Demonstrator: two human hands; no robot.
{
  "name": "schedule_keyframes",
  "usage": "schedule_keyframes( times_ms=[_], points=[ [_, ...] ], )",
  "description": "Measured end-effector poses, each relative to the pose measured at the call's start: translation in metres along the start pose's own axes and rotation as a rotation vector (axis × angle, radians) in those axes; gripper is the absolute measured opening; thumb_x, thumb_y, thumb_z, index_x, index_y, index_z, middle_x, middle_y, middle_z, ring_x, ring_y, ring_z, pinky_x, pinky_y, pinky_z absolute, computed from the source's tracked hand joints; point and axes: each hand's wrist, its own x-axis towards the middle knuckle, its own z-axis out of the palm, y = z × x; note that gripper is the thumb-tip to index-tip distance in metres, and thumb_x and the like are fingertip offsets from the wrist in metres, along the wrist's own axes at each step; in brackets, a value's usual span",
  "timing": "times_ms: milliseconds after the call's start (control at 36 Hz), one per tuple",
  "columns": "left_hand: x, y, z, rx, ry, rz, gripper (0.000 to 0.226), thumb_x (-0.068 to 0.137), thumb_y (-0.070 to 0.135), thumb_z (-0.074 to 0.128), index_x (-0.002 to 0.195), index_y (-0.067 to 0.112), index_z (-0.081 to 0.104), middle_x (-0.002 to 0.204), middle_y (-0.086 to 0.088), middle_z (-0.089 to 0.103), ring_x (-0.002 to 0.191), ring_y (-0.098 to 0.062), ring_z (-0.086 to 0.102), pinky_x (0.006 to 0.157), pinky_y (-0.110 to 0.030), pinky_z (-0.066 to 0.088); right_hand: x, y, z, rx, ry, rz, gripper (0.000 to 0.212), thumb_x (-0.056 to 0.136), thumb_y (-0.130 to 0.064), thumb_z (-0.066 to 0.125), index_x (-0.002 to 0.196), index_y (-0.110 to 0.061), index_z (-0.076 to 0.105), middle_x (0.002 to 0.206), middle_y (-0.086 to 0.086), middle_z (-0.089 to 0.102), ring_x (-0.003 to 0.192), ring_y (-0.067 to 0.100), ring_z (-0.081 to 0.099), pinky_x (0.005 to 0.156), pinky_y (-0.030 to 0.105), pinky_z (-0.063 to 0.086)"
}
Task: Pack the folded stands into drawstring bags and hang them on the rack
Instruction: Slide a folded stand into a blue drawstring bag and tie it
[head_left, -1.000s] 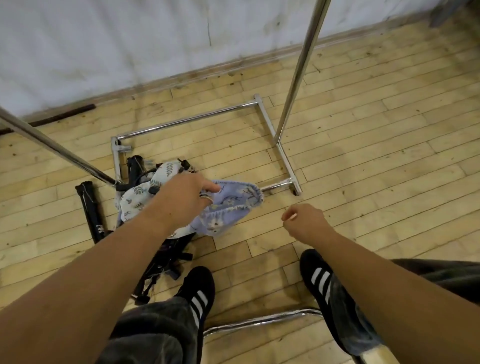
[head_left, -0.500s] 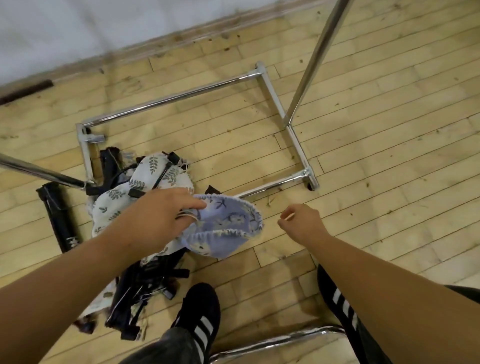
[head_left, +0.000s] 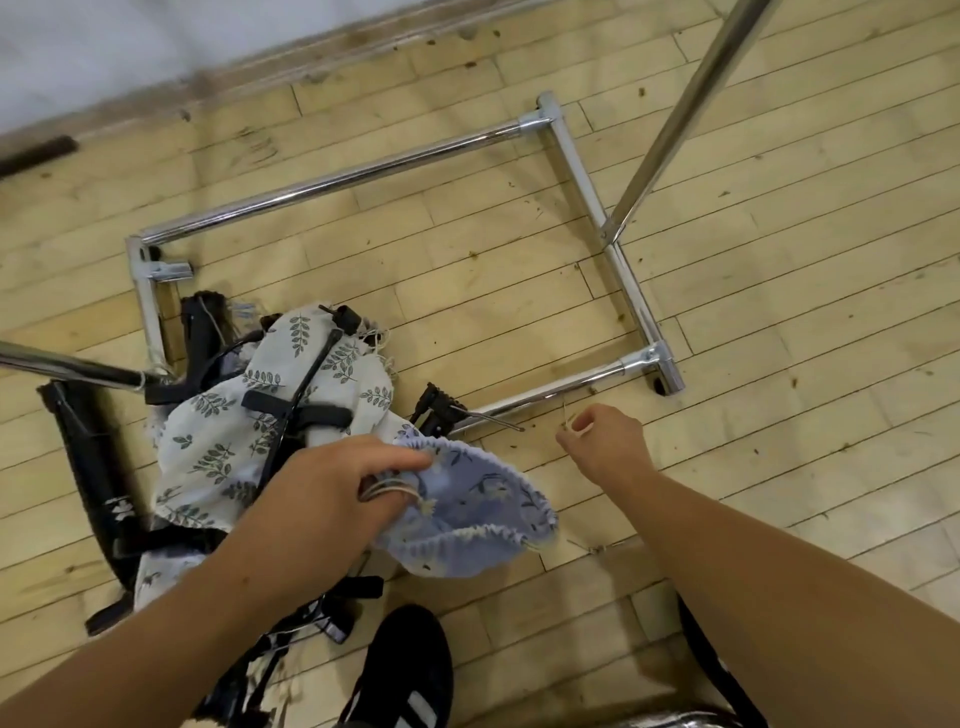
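Note:
My left hand (head_left: 332, 493) grips the rim and cords of a pale blue drawstring bag (head_left: 478, 514), whose gathered mouth hangs open just above the floor. My right hand (head_left: 605, 441) hovers to the right of the bag with thumb and finger pinched on a thin drawstring end. A white leaf-print bag (head_left: 228, 431) lies over a pile of black folded stands (head_left: 306, 410) at the left. Another black stand (head_left: 93, 462) lies on the floor farther left. The chrome rack base (head_left: 631, 296) frames the floor beyond.
The rack's upright pole (head_left: 691, 98) rises at the upper right, and a chrome bar (head_left: 67, 366) crosses in from the left. My black shoe (head_left: 410, 670) stands just below the bags. A wall and skirting board run along the top. Wood floor lies to the right.
The view has tilted down and closer to the floor. My left hand has drawn the blue bag slightly toward me; my right hand stays pinched beside it.

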Motion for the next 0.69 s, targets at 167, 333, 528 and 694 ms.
schedule_keyframes(
  times_ms=[167, 333, 528, 694],
  points=[
    [0.003, -0.006, 0.005, -0.033, -0.007, -0.041, 0.032, 0.097, 0.028, 0.07, 0.124, 0.044, 0.071, 0.102, 0.034, 0.061, 0.097, 0.024, 0.051, 0.075, 0.0, 0.041, 0.013, -0.007, 0.009, -0.058, -0.023, 0.006, 0.035, 0.096, -0.043, 0.069, 0.11, -0.013, 0.059, 0.097, 0.003, 0.061, 0.088, 0.019, 0.056, 0.078, 0.031, 0.051],
    [0.003, -0.013, 0.009, -0.058, -0.046, -0.073, 0.03, 0.096, 0.031, 0.07, 0.12, 0.049, 0.069, 0.108, 0.035, 0.061, 0.101, 0.02, 0.051, 0.076, 0.0, 0.042, 0.023, -0.009, 0.013, -0.075, 0.014, -0.003, 0.026, 0.097, -0.034, 0.069, 0.111, -0.012, 0.063, 0.083, 0.0, 0.055, 0.079, 0.02, 0.058, 0.07, 0.03, 0.047],
    [0.005, -0.018, 0.013, -0.076, -0.111, -0.094, 0.029, 0.095, 0.033, 0.07, 0.11, 0.057, 0.066, 0.108, 0.041, 0.058, 0.102, 0.018, 0.054, 0.08, -0.005, 0.045, 0.027, -0.007, 0.015, -0.178, -0.003, 0.002, 0.013, 0.101, -0.021, 0.059, 0.105, -0.011, 0.065, 0.081, 0.0, 0.054, 0.067, 0.015, 0.055, 0.064, 0.03, 0.049],
    [0.006, -0.014, 0.011, -0.08, -0.147, -0.108, 0.027, 0.096, 0.036, 0.069, 0.106, 0.061, 0.065, 0.107, 0.039, 0.06, 0.103, 0.021, 0.05, 0.08, -0.006, 0.045, 0.024, -0.006, 0.014, -0.116, -0.111, 0.083, 0.017, 0.088, -0.025, 0.07, 0.08, -0.012, 0.062, 0.085, 0.005, 0.066, 0.069, 0.018, 0.061, 0.06, 0.026, 0.05]
  ],
)
